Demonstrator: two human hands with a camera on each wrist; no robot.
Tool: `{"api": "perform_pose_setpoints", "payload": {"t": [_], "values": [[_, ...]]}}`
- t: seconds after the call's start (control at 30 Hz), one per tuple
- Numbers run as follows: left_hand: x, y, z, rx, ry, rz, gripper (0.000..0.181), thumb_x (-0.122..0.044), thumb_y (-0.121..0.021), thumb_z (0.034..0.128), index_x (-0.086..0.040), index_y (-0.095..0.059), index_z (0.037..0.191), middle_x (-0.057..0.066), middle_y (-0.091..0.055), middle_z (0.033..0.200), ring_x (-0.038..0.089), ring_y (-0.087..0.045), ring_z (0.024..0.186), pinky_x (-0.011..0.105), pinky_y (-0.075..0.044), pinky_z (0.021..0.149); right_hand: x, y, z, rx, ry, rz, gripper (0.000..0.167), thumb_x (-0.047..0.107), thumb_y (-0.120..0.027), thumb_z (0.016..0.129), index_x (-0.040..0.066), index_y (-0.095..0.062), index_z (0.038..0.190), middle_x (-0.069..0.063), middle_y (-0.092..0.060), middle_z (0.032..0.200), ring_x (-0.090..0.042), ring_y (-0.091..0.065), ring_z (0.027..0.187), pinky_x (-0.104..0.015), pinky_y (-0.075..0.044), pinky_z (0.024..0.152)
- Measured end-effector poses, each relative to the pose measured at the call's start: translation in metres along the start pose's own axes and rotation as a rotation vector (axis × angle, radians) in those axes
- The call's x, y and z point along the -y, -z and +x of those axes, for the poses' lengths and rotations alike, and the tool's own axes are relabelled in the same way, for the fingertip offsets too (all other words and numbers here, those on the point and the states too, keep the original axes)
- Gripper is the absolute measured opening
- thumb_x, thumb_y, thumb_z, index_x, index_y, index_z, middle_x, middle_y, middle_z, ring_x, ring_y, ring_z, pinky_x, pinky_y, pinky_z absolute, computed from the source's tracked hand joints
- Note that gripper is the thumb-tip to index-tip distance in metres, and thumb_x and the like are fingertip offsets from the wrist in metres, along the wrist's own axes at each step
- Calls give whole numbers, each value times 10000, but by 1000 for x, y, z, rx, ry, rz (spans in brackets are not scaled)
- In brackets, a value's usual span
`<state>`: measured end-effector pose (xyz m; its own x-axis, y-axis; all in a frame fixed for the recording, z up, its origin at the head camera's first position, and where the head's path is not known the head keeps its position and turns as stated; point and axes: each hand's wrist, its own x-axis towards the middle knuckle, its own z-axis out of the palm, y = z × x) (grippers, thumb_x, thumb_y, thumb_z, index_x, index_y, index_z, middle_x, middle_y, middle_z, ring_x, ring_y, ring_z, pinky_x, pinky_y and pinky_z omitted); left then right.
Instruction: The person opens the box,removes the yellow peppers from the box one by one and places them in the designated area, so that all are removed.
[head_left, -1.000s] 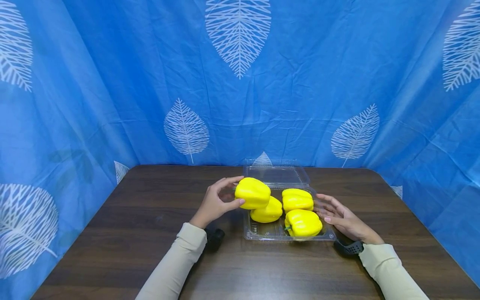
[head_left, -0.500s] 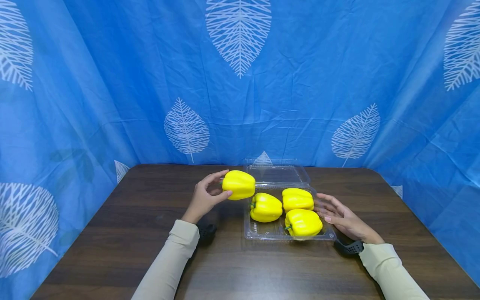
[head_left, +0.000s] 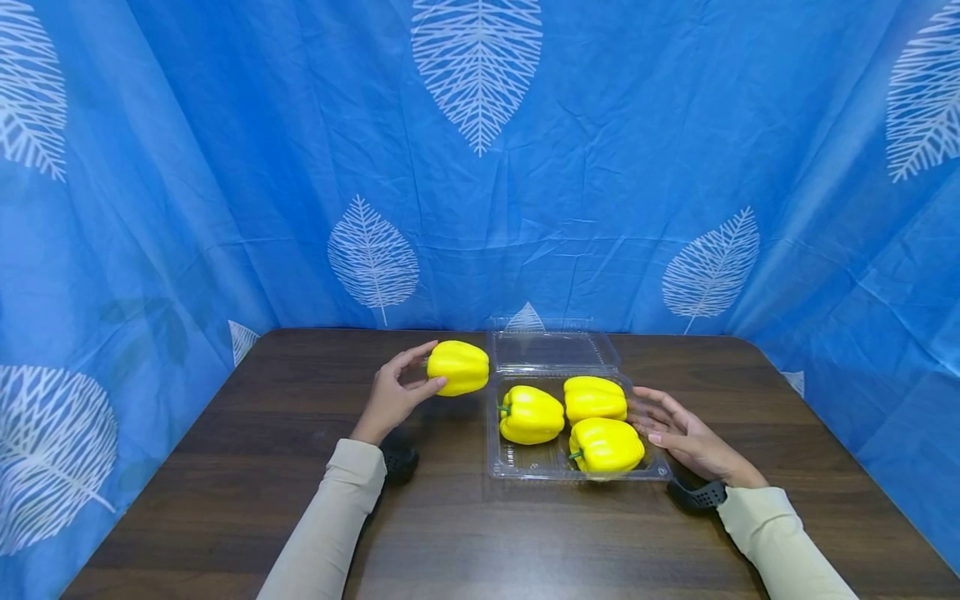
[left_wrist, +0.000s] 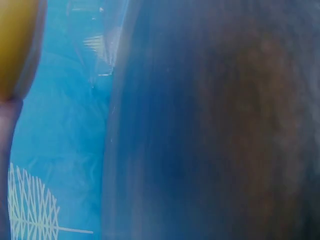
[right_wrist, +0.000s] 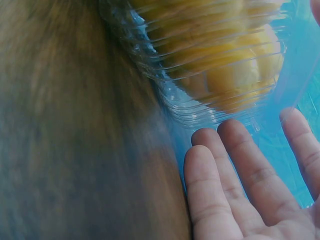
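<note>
In the head view the left hand holds a yellow bell pepper between thumb and fingers, just left of a clear plastic container. Part of that yellow pepper shows at the upper left corner of the left wrist view. Three more peppers lie in the container: one at left, one at back right, one at front right. The right hand is at the container's right side, fingers extended. In the right wrist view its fingertips are by the ribbed wall; contact is unclear.
The container's clear lid lies raised open behind it, near the back edge of the dark wooden table. A blue curtain with white leaf prints hangs behind and beside the table.
The left hand has moved left with its pepper, from over the container's left pepper to outside the container. The right hand and the three other peppers have hardly moved.
</note>
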<state>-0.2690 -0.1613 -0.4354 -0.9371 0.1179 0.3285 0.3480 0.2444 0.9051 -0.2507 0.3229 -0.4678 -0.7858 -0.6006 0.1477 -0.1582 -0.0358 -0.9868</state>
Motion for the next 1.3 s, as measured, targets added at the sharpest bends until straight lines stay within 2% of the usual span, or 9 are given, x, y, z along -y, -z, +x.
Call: {"api": "perform_pose_setpoints", "payload": {"t": [0.13,0.3,0.4,0.53,0.77,0.9,1.1,1.3], "values": [[3,4,-1,14,26,36,606,-80,-799,987,-35,-571,1546,207,-568,1544,417,-580,1363,400,-570,1042,0,0,0,-7,-6,-8,575,-14,-511,1097,224,-368,1601,220,-530,1510,14,-579,1353,-217,-512,1080],[4,9,-1,26,54,107,607,-130,-813,983,-66,-587,1543,185,-586,1545,415,-586,1360,538,-533,1109,-1,0,0,-11,-7,-12,578,-16,-513,1098,224,-366,1603,221,-529,1507,16,-580,1351,-218,-515,1077],[5,10,-1,57,73,139,598,-144,-816,979,-71,-599,1532,188,-621,1499,422,-593,1352,592,-505,1131,-1,0,0,-10,-6,-14,578,-15,-513,1099,223,-365,1604,221,-529,1507,16,-580,1352,-219,-517,1076],[6,11,-2,98,98,164,586,-155,-828,968,-91,-619,1512,180,-658,1446,417,-613,1334,578,-536,1102,-1,0,0,-14,-10,-22,577,-7,-517,1098,211,-359,1608,220,-527,1504,18,-581,1348,-219,-518,1073],[7,12,-2,146,140,222,639,-208,-851,958,-107,-604,1538,183,-629,1481,380,-604,1266,496,-606,967,-1,0,0,-22,-17,-27,577,0,-522,1096,201,-356,1611,219,-524,1501,18,-584,1344,-217,-518,1071],[8,12,-1,182,159,222,639,-209,-852,954,-97,-607,1533,191,-642,1447,379,-599,1257,499,-602,964,-1,0,0,-24,-18,-28,575,1,-524,1096,217,-364,1603,219,-526,1498,19,-585,1342,-217,-519,1070],[12,12,-1,237,155,205,627,-200,-845,951,-81,-602,1516,195,-647,1422,380,-607,1248,580,-552,1035,0,-1,0,-29,-24,-34,577,4,-528,1095,214,-360,1606,219,-523,1493,22,-586,1339,-217,-521,1067],[13,8,0,251,161,186,627,-192,-857,933,-70,-600,1492,190,-664,1377,374,-621,1222,601,-536,1049,0,0,0,-14,-12,-20,579,-3,-519,1099,223,-363,1608,221,-530,1506,16,-582,1350,-219,-517,1074]]}}
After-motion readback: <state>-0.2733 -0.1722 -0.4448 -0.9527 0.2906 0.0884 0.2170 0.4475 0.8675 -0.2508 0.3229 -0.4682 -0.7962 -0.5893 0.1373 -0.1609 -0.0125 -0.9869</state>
